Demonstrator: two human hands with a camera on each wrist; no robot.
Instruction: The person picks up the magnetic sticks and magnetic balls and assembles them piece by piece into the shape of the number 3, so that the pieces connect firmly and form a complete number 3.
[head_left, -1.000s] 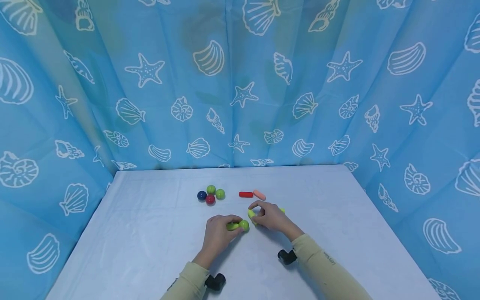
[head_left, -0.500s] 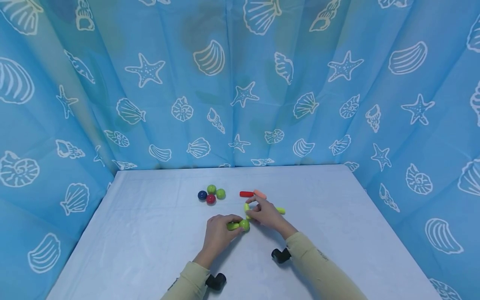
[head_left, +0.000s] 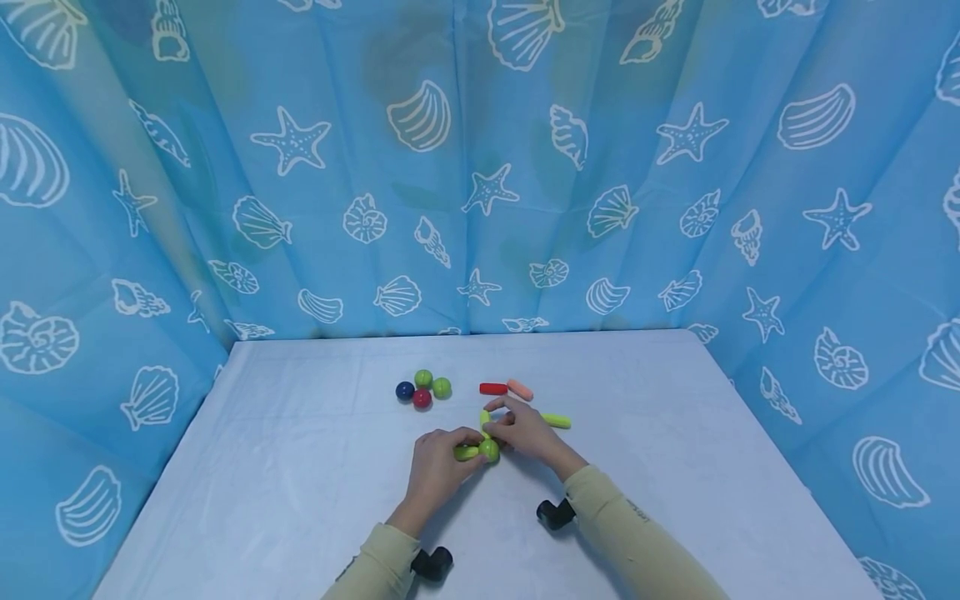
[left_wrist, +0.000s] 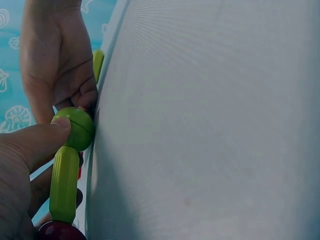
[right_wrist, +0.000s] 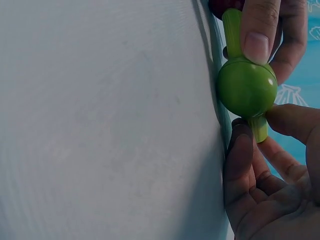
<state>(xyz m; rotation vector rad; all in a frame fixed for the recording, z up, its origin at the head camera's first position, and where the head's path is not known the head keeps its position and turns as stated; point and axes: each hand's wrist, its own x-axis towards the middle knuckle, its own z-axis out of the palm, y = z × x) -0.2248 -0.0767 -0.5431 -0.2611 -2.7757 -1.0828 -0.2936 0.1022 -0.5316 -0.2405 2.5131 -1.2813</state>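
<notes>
My left hand (head_left: 438, 471) grips a green ball (right_wrist: 247, 87), its thumb pressed on the ball's side. A ribbed yellow-green rod (left_wrist: 64, 185) runs from that ball to a dark red ball (left_wrist: 61, 231), which is partly cut off by the edge of the left wrist view. My right hand (head_left: 534, 433) pinches a second yellow-green rod (head_left: 485, 417) between thumb and fingers. In the right wrist view this rod's end meets the green ball on the side opposite the first rod.
Behind the hands sit a blue ball (head_left: 405, 391), a red ball (head_left: 422, 398) and two green balls (head_left: 442, 387). A red rod (head_left: 492, 388) and a pink rod (head_left: 520, 389) lie nearby. Another yellow-green rod (head_left: 557, 421) lies past the right hand on the white table (head_left: 300, 500).
My right hand has moved left with its rod, bringing it up to the green ball. The rod on the table now shows more fully. My left hand has stayed in place.
</notes>
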